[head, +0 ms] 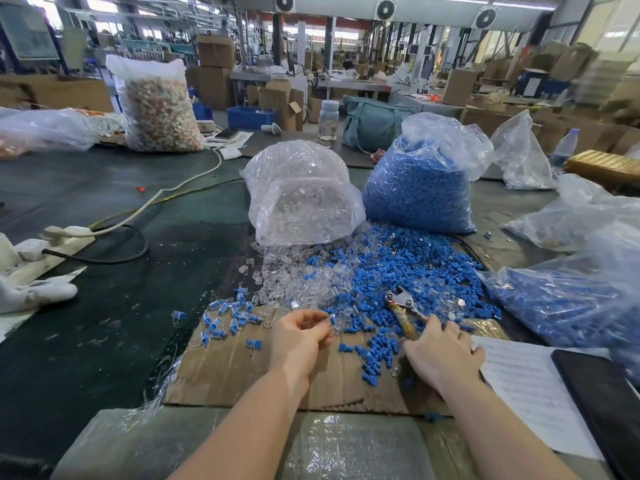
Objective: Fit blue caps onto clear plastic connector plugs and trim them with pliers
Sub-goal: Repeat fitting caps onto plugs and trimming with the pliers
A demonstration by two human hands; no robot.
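My left hand (300, 333) pinches a clear plug with a blue cap (333, 322) over the cardboard sheet (235, 368). My right hand (441, 353) curls around the yellow handles of the pliers (403, 308), whose metal jaws lie among the parts. A heap of loose blue caps (408, 268) spreads before both hands, and loose clear plugs (291, 275) lie to its left. Several capped plugs (228, 317) are scattered at the cardboard's left end.
A bag of clear plugs (301, 195) and a bag of blue caps (419, 188) stand behind the heaps. Another bag of blue parts (568, 306) lies right, above a printed sheet (526, 386) and a black tablet (602, 407). White cloth (34, 292) and cables (114, 237) lie left.
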